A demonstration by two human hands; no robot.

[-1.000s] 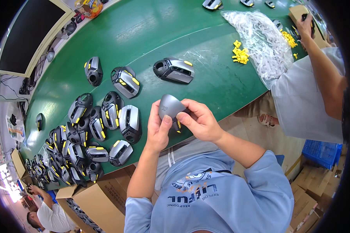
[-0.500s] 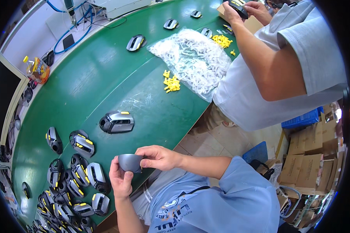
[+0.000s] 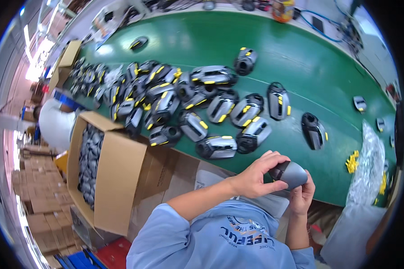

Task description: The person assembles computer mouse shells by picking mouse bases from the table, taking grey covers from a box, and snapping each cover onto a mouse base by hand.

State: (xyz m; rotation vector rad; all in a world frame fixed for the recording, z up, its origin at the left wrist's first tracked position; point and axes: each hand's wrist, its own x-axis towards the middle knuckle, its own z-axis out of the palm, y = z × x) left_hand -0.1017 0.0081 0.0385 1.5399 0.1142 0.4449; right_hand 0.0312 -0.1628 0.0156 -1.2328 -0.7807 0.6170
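The person's left hand (image 3: 257, 178) and right hand (image 3: 302, 193) both had their fingers closed around a smooth grey shell (image 3: 295, 175) near the front edge of the green table (image 3: 336, 76), its underside hidden and the dark part at its left end hard to make out. Loose shells (image 3: 90, 161) in an open carton (image 3: 114, 179) hid whatever lay beneath, and a co-worker's pale shirt (image 3: 352, 237) was cut off at the lower right.

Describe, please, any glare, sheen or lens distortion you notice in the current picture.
Head view: the green table bows along its far edge, corners fall to black; lights at far left glare white; the held grey shell shows a soft sheen.
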